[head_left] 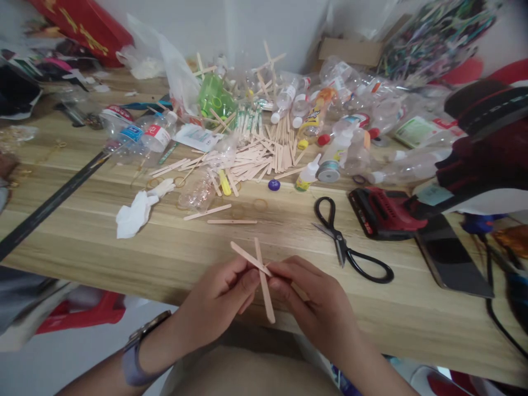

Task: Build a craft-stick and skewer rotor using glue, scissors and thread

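Two flat wooden craft sticks (266, 300) cross each other in an X shape, held just above the table's near edge. My left hand (225, 291) pinches them near the crossing, thumb on top, and wears a watch with a purple strap on its wrist. From the other side, my right hand (315, 294) closes thumb and forefinger on the crossing; the end of one stick is hidden behind those fingertips. Two loose craft sticks (232, 221) lie just beyond my hands. Black-handled scissors (339, 242) rest to the right of them, blades partly apart.
A heap of craft sticks (264, 157) spreads across the table's middle. Plastic bottles (284, 104) crowd the back, and a glue bottle (307, 173) stands before them. On the right are a red-and-black power tool (388, 212) and a phone (451, 253). Crumpled tissue (134, 214) lies left.
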Action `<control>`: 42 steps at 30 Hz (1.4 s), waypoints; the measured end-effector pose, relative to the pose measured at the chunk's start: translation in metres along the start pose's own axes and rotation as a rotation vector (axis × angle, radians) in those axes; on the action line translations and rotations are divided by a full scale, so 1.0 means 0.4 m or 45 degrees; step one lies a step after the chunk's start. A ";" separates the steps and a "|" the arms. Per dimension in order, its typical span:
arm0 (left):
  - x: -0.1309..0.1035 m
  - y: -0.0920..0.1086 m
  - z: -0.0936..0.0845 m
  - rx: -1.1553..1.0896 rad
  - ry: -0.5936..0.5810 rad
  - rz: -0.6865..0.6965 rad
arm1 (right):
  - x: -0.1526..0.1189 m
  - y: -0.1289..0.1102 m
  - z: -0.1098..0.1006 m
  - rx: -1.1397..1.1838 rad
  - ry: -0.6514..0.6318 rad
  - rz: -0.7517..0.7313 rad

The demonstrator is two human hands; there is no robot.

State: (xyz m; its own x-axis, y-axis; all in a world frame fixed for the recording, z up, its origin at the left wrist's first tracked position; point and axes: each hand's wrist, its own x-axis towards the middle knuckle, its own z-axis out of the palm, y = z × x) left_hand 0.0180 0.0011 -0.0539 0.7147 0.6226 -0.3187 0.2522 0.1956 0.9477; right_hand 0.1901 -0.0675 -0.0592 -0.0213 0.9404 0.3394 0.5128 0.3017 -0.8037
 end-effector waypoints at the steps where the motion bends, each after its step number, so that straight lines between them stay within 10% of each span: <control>1: 0.000 -0.002 0.000 -0.032 0.006 0.003 | 0.000 -0.002 0.002 0.014 0.008 0.012; 22: 0.017 0.005 -0.016 -0.353 0.156 -0.143 | -0.035 0.009 -0.023 0.211 0.186 0.440; 42: 0.008 0.004 -0.012 -0.168 0.179 -0.068 | -0.043 -0.017 -0.003 0.173 0.178 0.467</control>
State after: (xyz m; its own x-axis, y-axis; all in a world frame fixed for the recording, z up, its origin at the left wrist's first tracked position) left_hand 0.0176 0.0069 -0.0531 0.6021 0.7066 -0.3717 0.1931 0.3229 0.9265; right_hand 0.1879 -0.0860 -0.0591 0.2636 0.9618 0.0740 0.3463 -0.0227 -0.9378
